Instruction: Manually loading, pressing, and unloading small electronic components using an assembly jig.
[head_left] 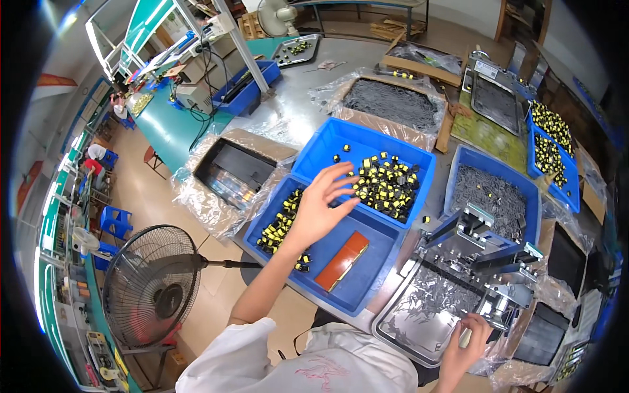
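Note:
My left hand reaches over the wall between two blue bins, fingers spread and apart, nothing visible in them. Beside its fingertips, small black-and-yellow coil-like parts lie heaped in the far blue bin. More such parts lie at the left of the near blue bin, with an orange-brown block at its middle. At the lower right my right hand is closed around a small pale piece that I cannot make out, next to a metal fixture with clamps. A metal tray of thin grey strips sits by it.
A blue bin of dark pieces stands right of centre. Plastic-lined cartons surround the bins. Farther right, another blue bin holds yellow-black parts. A black pedestal fan stands at the left, close to the table edge.

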The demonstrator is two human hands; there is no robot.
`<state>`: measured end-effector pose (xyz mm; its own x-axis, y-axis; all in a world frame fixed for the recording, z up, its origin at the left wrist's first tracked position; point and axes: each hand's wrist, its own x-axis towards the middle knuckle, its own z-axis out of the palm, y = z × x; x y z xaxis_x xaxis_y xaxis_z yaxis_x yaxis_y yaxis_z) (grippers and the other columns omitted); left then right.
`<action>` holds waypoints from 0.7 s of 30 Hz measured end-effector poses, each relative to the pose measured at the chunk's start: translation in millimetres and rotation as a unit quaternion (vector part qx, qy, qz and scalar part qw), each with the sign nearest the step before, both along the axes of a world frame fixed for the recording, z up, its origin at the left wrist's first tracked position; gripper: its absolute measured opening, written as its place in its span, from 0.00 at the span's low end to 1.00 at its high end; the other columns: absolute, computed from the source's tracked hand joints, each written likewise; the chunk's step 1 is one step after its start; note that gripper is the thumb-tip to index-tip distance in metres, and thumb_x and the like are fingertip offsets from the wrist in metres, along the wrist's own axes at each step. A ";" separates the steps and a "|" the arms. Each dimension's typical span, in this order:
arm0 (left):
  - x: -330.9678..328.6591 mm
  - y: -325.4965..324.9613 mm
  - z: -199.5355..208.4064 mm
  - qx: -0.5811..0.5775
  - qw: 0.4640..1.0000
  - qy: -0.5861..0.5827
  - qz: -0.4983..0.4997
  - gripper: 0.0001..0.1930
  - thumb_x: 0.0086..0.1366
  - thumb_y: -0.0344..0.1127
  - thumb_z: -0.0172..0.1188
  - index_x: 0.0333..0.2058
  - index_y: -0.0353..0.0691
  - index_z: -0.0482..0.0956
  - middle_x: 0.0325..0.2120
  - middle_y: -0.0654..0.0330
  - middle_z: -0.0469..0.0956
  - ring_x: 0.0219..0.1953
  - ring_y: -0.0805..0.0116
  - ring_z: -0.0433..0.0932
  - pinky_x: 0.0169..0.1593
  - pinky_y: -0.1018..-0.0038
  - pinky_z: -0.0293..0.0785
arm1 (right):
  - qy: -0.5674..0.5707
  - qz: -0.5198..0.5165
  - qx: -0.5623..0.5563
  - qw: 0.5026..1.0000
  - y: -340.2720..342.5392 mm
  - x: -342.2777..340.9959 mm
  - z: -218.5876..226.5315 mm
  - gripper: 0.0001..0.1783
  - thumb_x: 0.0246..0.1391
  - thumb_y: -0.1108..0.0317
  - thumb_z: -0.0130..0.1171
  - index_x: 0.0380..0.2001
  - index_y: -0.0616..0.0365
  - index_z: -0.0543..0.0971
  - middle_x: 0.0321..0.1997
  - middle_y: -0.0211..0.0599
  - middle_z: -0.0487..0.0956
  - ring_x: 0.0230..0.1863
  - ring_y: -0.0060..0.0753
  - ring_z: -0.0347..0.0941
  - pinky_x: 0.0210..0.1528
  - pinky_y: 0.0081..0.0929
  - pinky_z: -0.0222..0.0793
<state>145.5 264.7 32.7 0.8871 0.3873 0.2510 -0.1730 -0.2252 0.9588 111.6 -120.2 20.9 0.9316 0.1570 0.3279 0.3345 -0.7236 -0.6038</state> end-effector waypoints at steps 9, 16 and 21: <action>-53.4 19.5 -69.7 0.544 0.762 0.341 -0.085 0.25 0.57 0.32 0.68 0.55 0.41 0.75 0.59 0.49 0.67 0.58 0.51 0.71 0.61 0.57 0.68 | 0.005 0.028 -0.056 0.998 5.9 4.6 -2.3 0.11 0.49 0.80 0.61 0.37 0.59 0.76 0.46 0.40 0.78 0.50 0.47 0.74 0.63 0.45 0.57; -77.7 23.9 -101.6 0.622 0.714 0.321 0.021 0.19 0.53 0.23 0.61 0.46 0.39 0.77 0.53 0.50 0.70 0.54 0.51 0.72 0.57 0.60 0.70 | 0.040 0.040 -0.032 0.998 16.1 18.2 -3.5 0.20 0.52 0.82 0.58 0.50 0.61 0.75 0.56 0.44 0.77 0.52 0.46 0.74 0.59 0.39 0.65; -77.3 25.3 -104.0 0.610 0.747 0.263 0.031 0.12 0.50 0.20 0.59 0.36 0.37 0.77 0.40 0.52 0.74 0.47 0.53 0.74 0.48 0.64 0.74 | -0.076 0.095 -0.053 0.991 45.6 40.1 7.4 0.30 0.51 0.86 0.55 0.60 0.62 0.71 0.62 0.50 0.73 0.53 0.50 0.75 0.49 0.36 0.74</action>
